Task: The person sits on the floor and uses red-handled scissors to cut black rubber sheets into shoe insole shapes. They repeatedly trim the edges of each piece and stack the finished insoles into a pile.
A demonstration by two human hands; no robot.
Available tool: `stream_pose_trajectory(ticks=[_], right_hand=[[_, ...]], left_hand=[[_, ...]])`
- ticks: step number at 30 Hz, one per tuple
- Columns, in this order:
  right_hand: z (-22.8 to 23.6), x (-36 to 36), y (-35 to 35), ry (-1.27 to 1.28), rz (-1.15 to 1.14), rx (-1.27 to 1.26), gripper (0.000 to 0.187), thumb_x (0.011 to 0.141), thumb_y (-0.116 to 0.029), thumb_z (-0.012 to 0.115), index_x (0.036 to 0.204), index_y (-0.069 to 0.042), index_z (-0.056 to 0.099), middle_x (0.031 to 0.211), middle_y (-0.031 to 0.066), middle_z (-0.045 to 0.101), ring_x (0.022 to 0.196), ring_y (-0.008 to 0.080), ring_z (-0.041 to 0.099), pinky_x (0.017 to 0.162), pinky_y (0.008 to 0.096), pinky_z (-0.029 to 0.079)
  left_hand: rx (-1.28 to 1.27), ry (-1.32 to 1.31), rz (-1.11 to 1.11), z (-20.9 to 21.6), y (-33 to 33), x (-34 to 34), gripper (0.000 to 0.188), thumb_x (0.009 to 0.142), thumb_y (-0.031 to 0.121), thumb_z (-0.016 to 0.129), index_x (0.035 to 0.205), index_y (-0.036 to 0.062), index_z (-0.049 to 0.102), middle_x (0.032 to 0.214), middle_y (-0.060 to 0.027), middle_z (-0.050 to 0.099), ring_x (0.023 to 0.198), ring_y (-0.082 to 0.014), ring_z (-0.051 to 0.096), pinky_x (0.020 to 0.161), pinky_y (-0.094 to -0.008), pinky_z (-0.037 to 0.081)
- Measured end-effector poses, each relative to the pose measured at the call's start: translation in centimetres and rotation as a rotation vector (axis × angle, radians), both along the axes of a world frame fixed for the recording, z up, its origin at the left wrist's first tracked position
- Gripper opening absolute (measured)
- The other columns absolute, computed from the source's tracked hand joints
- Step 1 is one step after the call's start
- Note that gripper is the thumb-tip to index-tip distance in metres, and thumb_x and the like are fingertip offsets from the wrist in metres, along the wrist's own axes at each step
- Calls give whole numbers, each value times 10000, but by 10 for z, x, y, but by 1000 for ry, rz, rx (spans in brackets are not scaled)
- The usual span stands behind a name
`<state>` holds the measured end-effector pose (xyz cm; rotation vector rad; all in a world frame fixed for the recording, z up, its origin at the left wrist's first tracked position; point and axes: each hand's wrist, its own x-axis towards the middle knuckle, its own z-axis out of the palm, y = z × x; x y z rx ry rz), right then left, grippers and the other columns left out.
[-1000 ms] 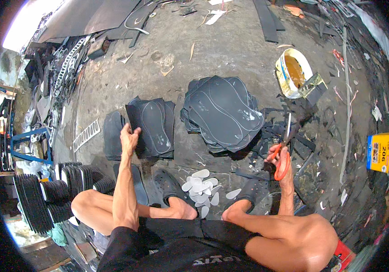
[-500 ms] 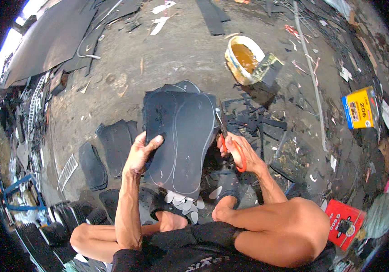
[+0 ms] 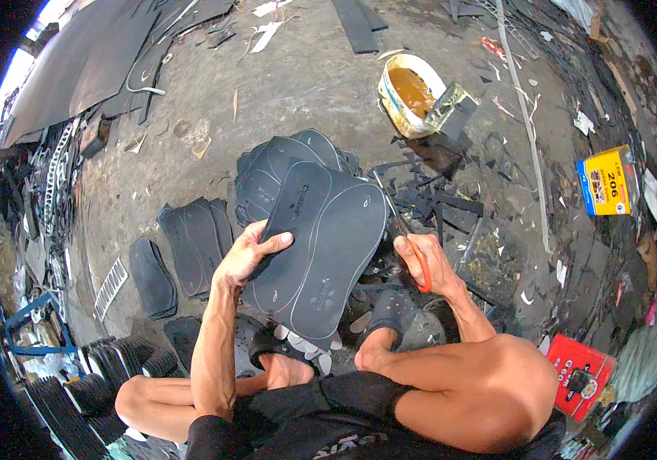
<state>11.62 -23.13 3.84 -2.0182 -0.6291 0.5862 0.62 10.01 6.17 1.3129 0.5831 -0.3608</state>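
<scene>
My left hand [image 3: 248, 257] grips the left edge of a black sole sheet [image 3: 305, 268], thumb on top. Pale curved outlines of soles and small markings cover the sheet, which leans to the right. In my right hand [image 3: 442, 270] is a pair of scissors [image 3: 424, 274] with orange handles. Their blades point up and away along the sheet's right edge, and I cannot tell whether they touch it. Behind the held sheet lies a pile of similar outlined black sheets [image 3: 261, 182], partly covered by it.
Black offcuts [image 3: 443, 205] litter the floor at right. Beyond them stands a white tub [image 3: 391, 107] of amber liquid. Sole stacks [image 3: 152, 280] lie at left. Pale oval pieces [image 3: 321, 356] sit between my feet, near my black clog [image 3: 394, 310]. A yellow-blue can [image 3: 608, 182] and red box [image 3: 578, 376] stand right.
The sheet in my left hand has swung clockwise and to the right, uncovering more of the pile behind. My right hand, with the scissors, has shifted right.
</scene>
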Motion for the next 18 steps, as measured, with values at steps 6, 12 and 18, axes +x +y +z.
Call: stream_pose_trajectory(ticks=[6,12,18], right_hand=[[0,8,-22,111,-10,-42,589,1080,-460,439,733,14,489,628,157,451,597,289,434,603,442,383],[4,14,-40,100,7,-94,574,1084,-457,434,773,20,502,591,111,443,576,240,394,579,439,382],[0,21,-59,296,-150,-113,693,1040,-648,329,765,-44,529,633,18,502,554,131,496,553,327,420]], left_hand=[[43,-4,-146,10,-10,22,394,908,247,791,1221,42,669,1054,-19,721,906,-129,662,840,-296,526],[67,-85,-313,-1,-22,25,299,913,237,789,1138,56,712,909,39,710,835,-83,617,759,-278,500],[-67,54,-182,-3,-1,9,361,882,171,807,1189,37,675,1049,-33,729,905,-144,683,833,-314,551]])
